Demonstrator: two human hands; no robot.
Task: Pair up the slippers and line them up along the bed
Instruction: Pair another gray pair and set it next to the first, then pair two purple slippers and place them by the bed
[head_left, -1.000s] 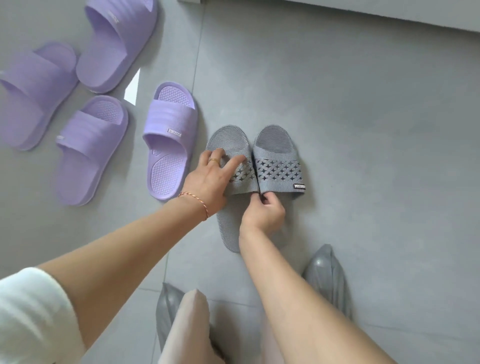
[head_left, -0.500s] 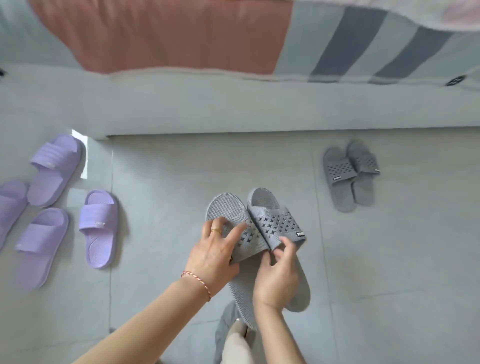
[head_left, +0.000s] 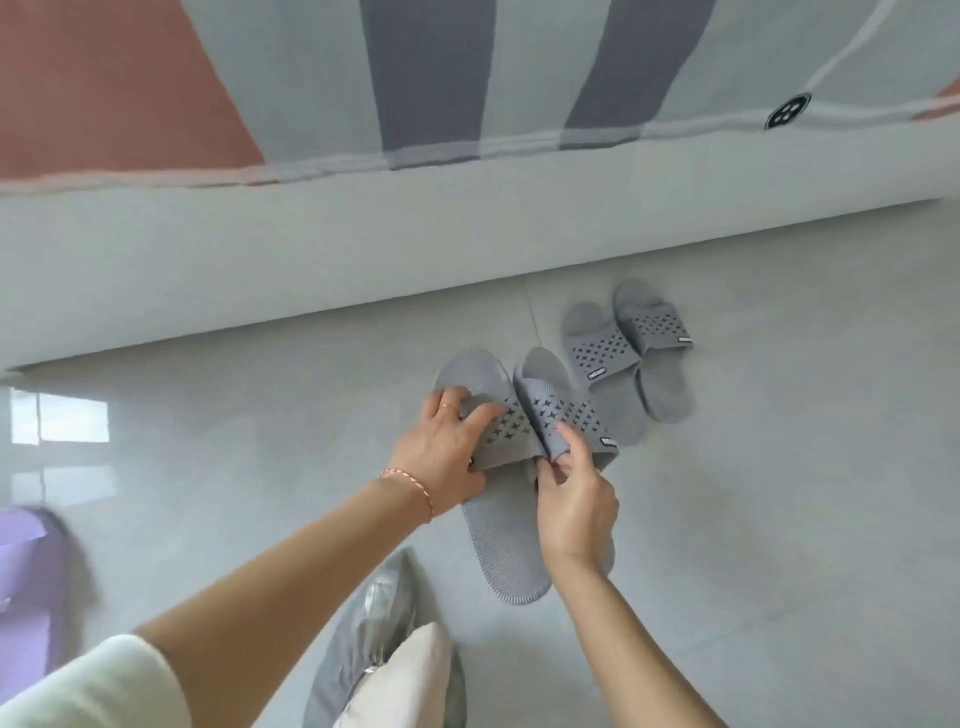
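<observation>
I am holding a pair of grey slippers (head_left: 524, 467) together, side by side, above the floor (head_left: 779, 519) a little way out from the bed (head_left: 363, 249). My left hand (head_left: 447, 452) is closing over the strap of the left slipper, fingers spread across its cut-out top and thumb tucked underneath. My right hand (head_left: 576, 504) is pinching the inner edge of the other strap, fingers curled in tight. Whether the soles are touching the tiles or hanging just clear of them, I cannot tell from here. Just beside my pair, on the right and nearer the bed, a second grey pair (head_left: 628, 348) is lying on the floor; its two slippers are touching and overlapping slightly, toes pointing at the bed frame, so I am counting that pair as placed. Mine is, I judge, going down next to it, on its left. At the far left edge a blurred purple slipper (head_left: 26, 587) is showing, well apart from the bed, so I am guessing the purple ones remain to be paired and lined up; how many, I cannot see.
</observation>
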